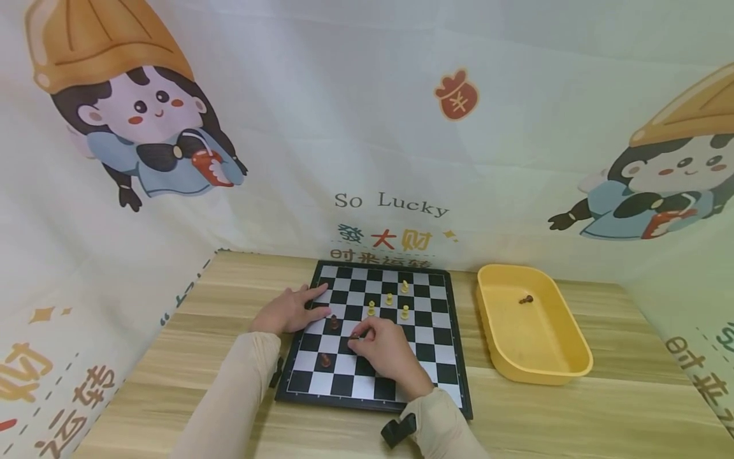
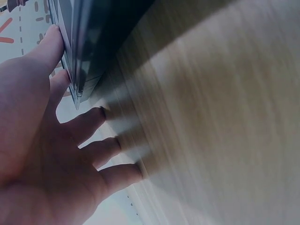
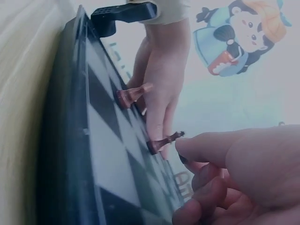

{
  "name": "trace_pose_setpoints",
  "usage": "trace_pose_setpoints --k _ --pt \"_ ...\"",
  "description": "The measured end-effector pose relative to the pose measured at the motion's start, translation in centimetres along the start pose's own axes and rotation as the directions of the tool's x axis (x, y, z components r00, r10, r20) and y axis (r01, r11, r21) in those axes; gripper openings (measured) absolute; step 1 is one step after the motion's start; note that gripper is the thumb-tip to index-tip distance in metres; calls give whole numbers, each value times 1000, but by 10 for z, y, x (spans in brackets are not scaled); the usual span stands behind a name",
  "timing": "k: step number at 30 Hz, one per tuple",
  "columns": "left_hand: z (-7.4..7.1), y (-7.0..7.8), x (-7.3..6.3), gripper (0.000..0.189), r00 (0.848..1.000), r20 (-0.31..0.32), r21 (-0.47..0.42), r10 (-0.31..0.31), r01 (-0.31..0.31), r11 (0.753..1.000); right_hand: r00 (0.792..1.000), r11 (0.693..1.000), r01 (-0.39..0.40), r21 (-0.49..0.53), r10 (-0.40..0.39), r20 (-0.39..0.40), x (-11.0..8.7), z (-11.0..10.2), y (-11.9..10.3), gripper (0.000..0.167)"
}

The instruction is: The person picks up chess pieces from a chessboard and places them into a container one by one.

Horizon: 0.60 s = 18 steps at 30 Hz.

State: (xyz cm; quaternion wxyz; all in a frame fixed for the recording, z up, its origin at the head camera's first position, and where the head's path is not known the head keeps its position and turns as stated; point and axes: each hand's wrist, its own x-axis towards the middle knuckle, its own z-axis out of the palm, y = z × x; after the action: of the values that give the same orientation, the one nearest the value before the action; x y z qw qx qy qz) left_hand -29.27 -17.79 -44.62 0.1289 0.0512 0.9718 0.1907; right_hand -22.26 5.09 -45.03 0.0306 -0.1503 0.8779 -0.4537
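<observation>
A black-and-white chessboard (image 1: 360, 387) lies on the wooden table. My left hand (image 1: 288, 310) spreads at its left edge, thumb and index finger resting on the board; in the left wrist view the other fingertips (image 2: 136, 171) reach down to the tabletop. Over the board, my right hand (image 1: 385, 347) pinches a small dark chess piece (image 1: 353, 337), mostly hidden by the thumb and fingers. Two dark brown pieces stand close by: one chess piece (image 1: 334, 323) near my left thumb, and another chess piece (image 1: 325, 360) nearer the front edge.
Several pale yellow chess pieces (image 1: 389, 298) stand toward the far half of the board. To the right is a yellow plastic tub (image 1: 539, 376) with a dark chess piece (image 1: 525, 299) lying in it. A printed cloth (image 1: 344, 127) hangs behind the table.
</observation>
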Motion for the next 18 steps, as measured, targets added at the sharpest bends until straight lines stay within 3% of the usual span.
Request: trace_pose_setpoints --k 10,18 --pt "-1 2 -1 68 1000 8 -9 -11 11 1000 999 999 -38 20 38 -29 -7 -24 -22 12" --pt "-1 2 -2 68 1000 12 1 9 -9 1000 988 999 -34 21 37 -149 -11 -51 -24 14"
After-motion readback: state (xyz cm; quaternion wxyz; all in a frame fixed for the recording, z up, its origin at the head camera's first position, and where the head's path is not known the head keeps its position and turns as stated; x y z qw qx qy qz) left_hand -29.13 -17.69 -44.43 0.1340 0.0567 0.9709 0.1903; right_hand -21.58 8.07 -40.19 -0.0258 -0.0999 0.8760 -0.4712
